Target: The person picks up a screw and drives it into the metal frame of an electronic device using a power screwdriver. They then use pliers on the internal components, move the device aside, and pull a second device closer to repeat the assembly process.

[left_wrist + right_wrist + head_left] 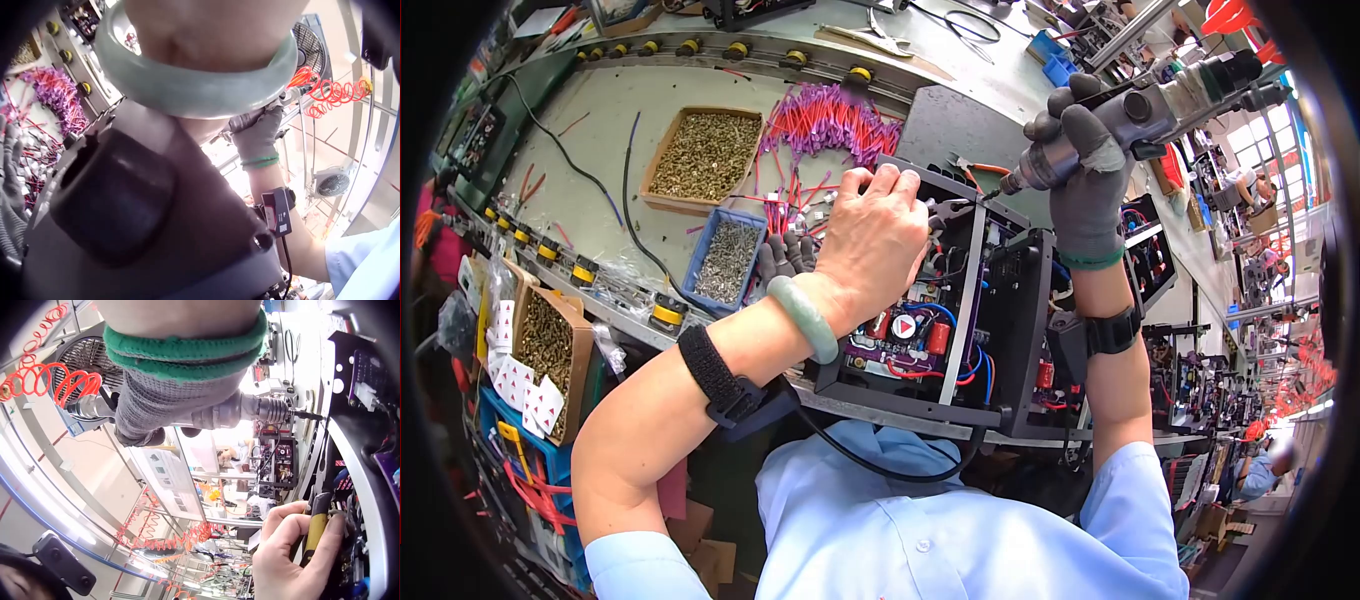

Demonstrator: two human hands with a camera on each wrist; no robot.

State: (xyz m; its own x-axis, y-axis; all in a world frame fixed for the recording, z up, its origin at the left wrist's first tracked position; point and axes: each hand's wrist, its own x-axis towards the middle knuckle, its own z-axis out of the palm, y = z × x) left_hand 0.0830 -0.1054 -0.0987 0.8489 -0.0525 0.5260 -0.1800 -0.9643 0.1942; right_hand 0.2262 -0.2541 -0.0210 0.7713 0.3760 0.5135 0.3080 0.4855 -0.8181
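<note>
My bare left hand (875, 235), with a jade bangle at the wrist, reaches over an open black metal case (910, 408). In the right wrist view it grips pliers (317, 531) with yellow-and-black handles; their metal nose shows near the case's far edge. My right hand (1090, 170), in a grey glove with a green cuff, holds a power screwdriver (1140, 110) from above. Its bit (306, 415) meets the far end of a pale metal strip (965, 310) across the case. Inside are circuit boards, red capacitors (938, 338) and wires.
Left of the case lie a grey glove (785, 256), a blue tray (725, 257) of small silver parts and a carton (702, 160) of brass-coloured pieces. Red-purple wire leads (830, 122) are heaped beyond. Orange-handled cutters (980, 166) lie behind; another black case (1148, 250) stands to the right.
</note>
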